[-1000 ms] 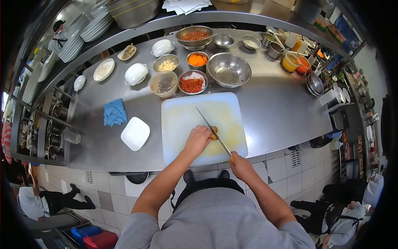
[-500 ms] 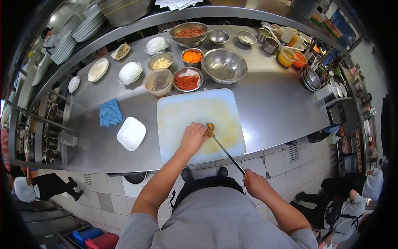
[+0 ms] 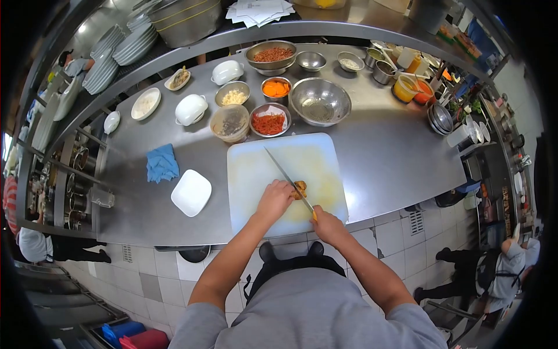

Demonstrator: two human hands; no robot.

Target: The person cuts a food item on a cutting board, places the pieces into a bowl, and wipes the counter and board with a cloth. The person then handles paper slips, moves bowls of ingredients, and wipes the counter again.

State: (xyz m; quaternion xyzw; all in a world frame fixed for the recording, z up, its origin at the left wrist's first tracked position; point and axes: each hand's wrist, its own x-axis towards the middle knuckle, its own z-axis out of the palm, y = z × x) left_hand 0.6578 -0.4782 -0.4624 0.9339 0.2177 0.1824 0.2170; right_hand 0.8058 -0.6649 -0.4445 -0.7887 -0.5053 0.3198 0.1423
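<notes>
On the white cutting board (image 3: pixel 250 174), a small piece of browned food (image 3: pixel 300 187) lies right of the middle. My left hand (image 3: pixel 277 199) is beside it, fingertips bent together against its left side. In my right hand (image 3: pixel 329 225) is the yellow handle of a long knife (image 3: pixel 281 167). The blade runs up and left across the food, its tip over the upper part of the board. Left of the board are a white square dish (image 3: pixel 192 193) and a crumpled blue cloth (image 3: pixel 162 163).
Behind the board stand bowls of red shreds (image 3: pixel 269 123), orange slices (image 3: pixel 275 88) and pale pieces (image 3: pixel 234 96), and a large steel bowl (image 3: pixel 320 102). A metal shelf (image 3: pixel 325 29) crosses above. Co-workers are at the far left (image 3: pixel 35 244) and far right (image 3: pixel 504 270).
The knife has slid forward and up-left over the food, with my right hand now closer to the board. The whole view has shifted slightly. My left hand stays by the food.
</notes>
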